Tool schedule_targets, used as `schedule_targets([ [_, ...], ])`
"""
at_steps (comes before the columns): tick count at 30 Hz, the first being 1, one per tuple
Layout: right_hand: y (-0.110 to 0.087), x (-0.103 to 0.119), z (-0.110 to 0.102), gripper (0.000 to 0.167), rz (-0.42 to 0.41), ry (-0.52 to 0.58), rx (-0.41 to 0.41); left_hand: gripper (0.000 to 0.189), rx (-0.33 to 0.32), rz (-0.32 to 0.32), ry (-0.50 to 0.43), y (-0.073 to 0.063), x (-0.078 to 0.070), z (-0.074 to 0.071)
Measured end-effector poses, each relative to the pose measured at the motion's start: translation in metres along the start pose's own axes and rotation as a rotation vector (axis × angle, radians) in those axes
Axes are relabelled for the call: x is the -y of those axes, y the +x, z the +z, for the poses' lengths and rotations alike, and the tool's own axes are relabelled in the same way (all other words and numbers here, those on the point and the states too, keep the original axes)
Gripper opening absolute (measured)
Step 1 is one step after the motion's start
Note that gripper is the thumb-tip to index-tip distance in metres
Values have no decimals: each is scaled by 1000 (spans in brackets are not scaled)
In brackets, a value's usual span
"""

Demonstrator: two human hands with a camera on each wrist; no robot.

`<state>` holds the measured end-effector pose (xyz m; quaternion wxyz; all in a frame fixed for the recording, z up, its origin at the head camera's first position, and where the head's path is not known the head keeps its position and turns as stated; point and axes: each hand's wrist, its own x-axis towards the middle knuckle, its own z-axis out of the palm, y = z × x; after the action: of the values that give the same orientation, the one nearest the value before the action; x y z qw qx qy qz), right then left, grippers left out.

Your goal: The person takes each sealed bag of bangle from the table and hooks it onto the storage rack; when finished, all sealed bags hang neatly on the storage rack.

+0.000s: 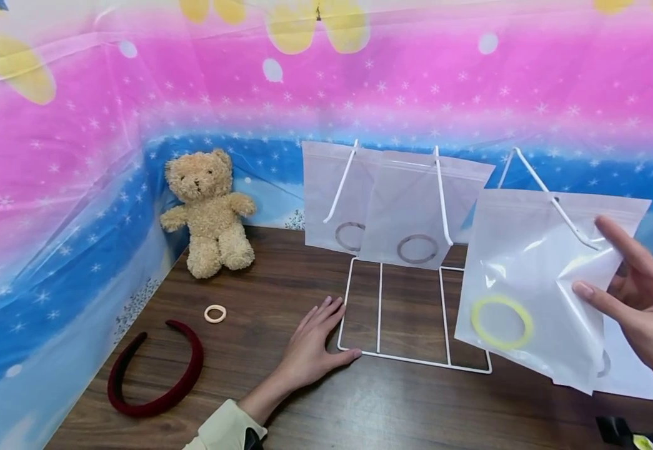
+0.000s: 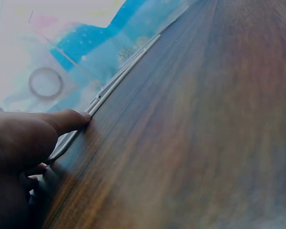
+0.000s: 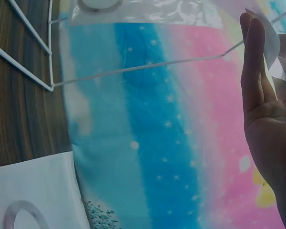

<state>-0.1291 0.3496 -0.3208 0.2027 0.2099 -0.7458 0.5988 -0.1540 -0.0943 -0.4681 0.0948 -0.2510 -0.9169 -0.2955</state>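
Observation:
A white wire rack (image 1: 379, 306) stands on the table, its hooks rising at the back. My left hand (image 1: 312, 350) rests at the base's front left corner, fingers spread straight, the thumb on the front wire (image 2: 117, 81). From the right hook (image 1: 540, 181) hangs a zip bag (image 1: 520, 250) holding a yellow ring (image 1: 500, 322). My right hand (image 1: 641, 294) pinches this bag's right side, thumb in front and some fingers behind; the bag creases there. On the left and middle hooks hang two more zip bags (image 1: 337, 187), (image 1: 410, 206), each with a brownish ring.
A teddy bear (image 1: 208, 215) sits at the back left. Before it lie a small beige ring (image 1: 215, 314) and a dark red headband (image 1: 191, 369). Another white bag (image 1: 630, 369) with a pale ring lies at the right, partly hidden. A patterned cloth (image 1: 219, 81) lines the back and left.

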Motion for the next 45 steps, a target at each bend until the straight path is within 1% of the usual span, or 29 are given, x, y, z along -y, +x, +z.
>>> schedule_targets([
  [2, 9, -6, 0, 86, -10, 123, 27, 85, -1, -2, 2, 0, 0, 0],
  [4, 18, -11, -1, 84, -14, 202, 48, 85, -3, 0, 3, 0, 1, 0],
  [7, 30, -16, -1, 85, 8, 244, 54, 85, -6, 8, 12, 0, 1, 0],
  [9, 36, -18, -1, 86, 39, 194, 43, 85, -5, 10, 18, 0, 1, 1],
  [12, 44, -21, -1, 86, 73, 176, 30, 86, -6, 7, 24, 0, 1, 1],
  [13, 46, -22, -1, 85, 81, 154, 24, 87, -5, 5, 21, 0, 1, 1],
  [17, 53, -26, -1, 83, 85, 44, 10, 86, -8, 3, 23, -1, 1, 2],
  [19, 56, -28, -1, 83, 85, 9, 11, 86, -7, 2, 24, -1, 2, 2],
  [23, 59, -32, -2, 83, 93, -3, 12, 86, -6, 1, 21, -1, 2, 2],
  [28, 62, -35, -4, 84, 122, 15, 3, 86, -5, 1, 16, -1, 2, 1],
  [30, 64, -37, -4, 84, 140, 47, 0, 86, -6, 3, 20, -1, 2, 1],
  [35, 67, -38, -4, 84, 160, 43, 0, 87, -15, 10, 19, -2, 1, 1],
  [37, 67, -38, -4, 84, 165, 7, 0, 87, -13, 8, 16, -2, 1, 2],
  [40, 67, -37, -3, 83, 181, -124, -5, 86, -7, 2, 15, -1, 1, 1],
  [43, 66, -35, -2, 80, 184, -281, -5, 86, -5, -1, 18, -1, 1, 1],
  [45, 67, -34, -1, 78, 177, -328, 1, 86, -4, -3, 22, -1, 1, 1],
])
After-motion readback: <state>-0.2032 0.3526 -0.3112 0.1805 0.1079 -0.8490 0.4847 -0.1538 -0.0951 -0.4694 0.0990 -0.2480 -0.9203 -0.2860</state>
